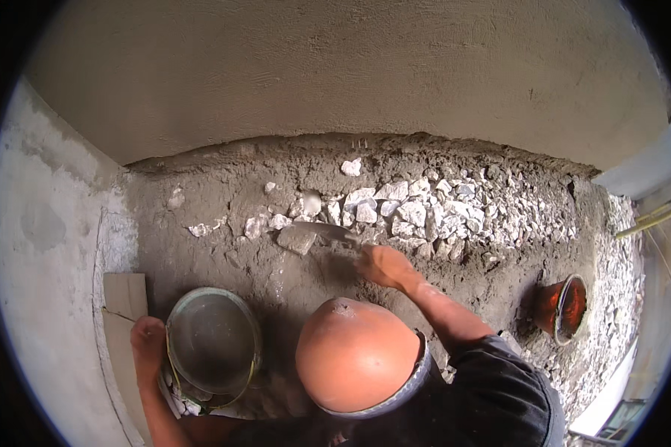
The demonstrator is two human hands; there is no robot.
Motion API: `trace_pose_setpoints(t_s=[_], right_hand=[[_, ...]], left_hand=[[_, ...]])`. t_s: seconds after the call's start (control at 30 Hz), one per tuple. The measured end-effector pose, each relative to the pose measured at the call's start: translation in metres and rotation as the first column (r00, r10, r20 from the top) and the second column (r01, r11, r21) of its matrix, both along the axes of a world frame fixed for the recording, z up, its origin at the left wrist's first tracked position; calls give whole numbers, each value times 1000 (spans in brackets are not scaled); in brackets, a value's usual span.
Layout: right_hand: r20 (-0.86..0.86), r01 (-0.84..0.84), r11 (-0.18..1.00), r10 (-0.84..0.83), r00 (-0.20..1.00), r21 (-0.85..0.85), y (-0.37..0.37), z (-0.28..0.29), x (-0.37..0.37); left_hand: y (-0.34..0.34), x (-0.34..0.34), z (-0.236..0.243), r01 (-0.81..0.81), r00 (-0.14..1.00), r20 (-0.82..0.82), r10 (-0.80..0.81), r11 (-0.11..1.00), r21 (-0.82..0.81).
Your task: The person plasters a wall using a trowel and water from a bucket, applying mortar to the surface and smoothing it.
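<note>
L grip (147, 337) is next to the bucket (213, 290); it looks curled, but can't tell if it has hold of anything. A bump could tip the bucket, b/c the ground (194, 261) looks lumpy. Farther out, the R grip (384, 266) is closed round the trowel (332, 232), w/ the blade by a flat grey lump (297, 240); can't tell if they touch. The blade could slip, b/c the lump may wobble. White stones (414, 212) come next; they look loose, so a poke could make some roll. The brown wall (350, 74) is at the back, prob. too far to get hit.
</note>
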State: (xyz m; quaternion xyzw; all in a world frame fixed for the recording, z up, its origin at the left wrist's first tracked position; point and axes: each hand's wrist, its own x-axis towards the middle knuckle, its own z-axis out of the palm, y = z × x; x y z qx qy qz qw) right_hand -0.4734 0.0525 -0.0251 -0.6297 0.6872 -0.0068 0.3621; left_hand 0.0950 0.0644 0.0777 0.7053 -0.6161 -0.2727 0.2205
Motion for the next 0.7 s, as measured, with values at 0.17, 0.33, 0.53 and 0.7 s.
trace_pose_setpoints(t_s=[0.17, 0.33, 0.53, 0.7], right_hand=[[6, -29, 977, 31, 1000, -213, 16, -22, -77], [-89, 24, 995, -33, 995, -101, -16, 49, -100], [-327, -70, 976, -1, 945, -205, -41, 48, -105], [-141, -44, 938, -5, 990, -343, -63, 13, -120]], left_hand=[[20, 40, 12, -75, 989, 122, 87, 992, -101], [78, 106, 26, -273, 961, 75, 268, 959, 79], [169, 128, -14, -516, 841, -235, 488, 853, -75], [246, 130, -17, -588, 799, -149, 583, 809, 14]])
